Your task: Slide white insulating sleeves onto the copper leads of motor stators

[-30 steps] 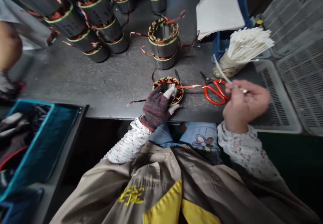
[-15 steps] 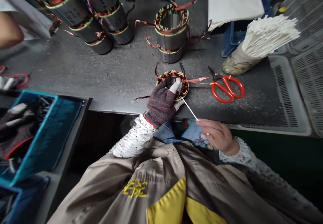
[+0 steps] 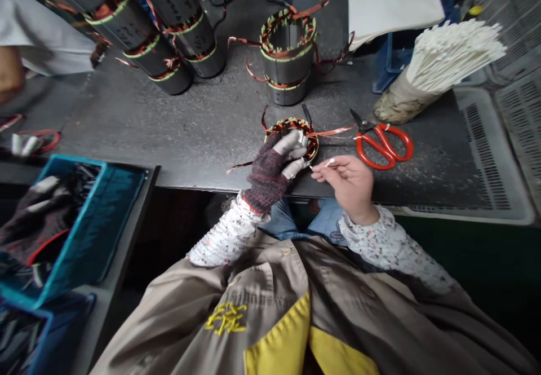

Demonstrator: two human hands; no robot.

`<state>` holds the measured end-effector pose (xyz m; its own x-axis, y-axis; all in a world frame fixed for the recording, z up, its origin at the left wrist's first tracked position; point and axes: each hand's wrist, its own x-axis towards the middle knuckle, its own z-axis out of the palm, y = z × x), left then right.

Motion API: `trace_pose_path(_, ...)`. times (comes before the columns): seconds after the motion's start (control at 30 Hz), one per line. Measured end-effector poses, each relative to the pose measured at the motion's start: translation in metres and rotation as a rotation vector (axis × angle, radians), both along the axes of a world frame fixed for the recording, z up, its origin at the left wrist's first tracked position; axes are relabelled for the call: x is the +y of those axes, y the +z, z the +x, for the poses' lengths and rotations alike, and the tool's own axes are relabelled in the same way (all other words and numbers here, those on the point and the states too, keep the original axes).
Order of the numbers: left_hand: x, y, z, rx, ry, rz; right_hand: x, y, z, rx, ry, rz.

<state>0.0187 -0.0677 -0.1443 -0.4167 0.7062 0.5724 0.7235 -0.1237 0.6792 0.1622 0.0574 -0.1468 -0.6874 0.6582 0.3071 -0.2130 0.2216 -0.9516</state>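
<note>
A ring-shaped stator (image 3: pixel 313 148) with green edging and copper windings stands near the table's front edge, loose wires sticking out on both sides. My left hand (image 3: pixel 276 163), in a dark knitted glove with white-wrapped fingertips, grips its near left rim. Bare, my right hand (image 3: pixel 349 180) pinches a thin white stick (image 3: pixel 329 163) just right of the near rim. One tip of the stick shows above the fingers, and part of it is hidden by them. Red-handled scissors (image 3: pixel 382 142) lie to the right of the stator, blades pointing up and left.
Behind the stator stands another wound core (image 3: pixel 285 62). Stacked cores (image 3: pixel 169 76) rise at the back left. A bundle of white sticks (image 3: pixel 439 73) leans at the right, by a grey crate (image 3: pixel 494 155). A teal bin (image 3: pixel 91 225) sits lower left; a person's arm (image 3: pixel 10 73) shows upper left.
My right hand has moved up and left, close to the rim, and the stick is now mostly within its fingers. My left thumb has shifted on the near rim.
</note>
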Motion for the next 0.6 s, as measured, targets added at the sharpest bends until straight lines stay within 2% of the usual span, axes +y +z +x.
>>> trace_pose_path(0.07,0.001,0.004,0.0,0.06,0.02,-0.035,0.001,0.005,-0.006,-0.046,0.017,0.039)
trace_pose_path(0.17,0.0,0.013,0.0,0.152,0.065,-0.183,0.004,0.013,-0.007,-0.045,0.02,0.229)
trace_pose_path(0.3,-0.002,0.023,0.0,0.187,0.087,-0.292,0.006,0.013,-0.013,-0.059,-0.049,0.392)
trace_pose_path(0.47,-0.003,0.022,-0.003,0.214,0.048,-0.253,0.01,0.011,-0.023,-0.16,-0.101,0.516)
trace_pose_path(0.53,-0.002,0.02,-0.003,0.229,0.038,-0.202,0.01,0.018,-0.021,-0.207,-0.06,0.587)
trace_pose_path(0.6,-0.002,0.02,-0.003,0.255,0.044,-0.178,0.011,0.031,-0.016,-0.237,0.039,0.641)
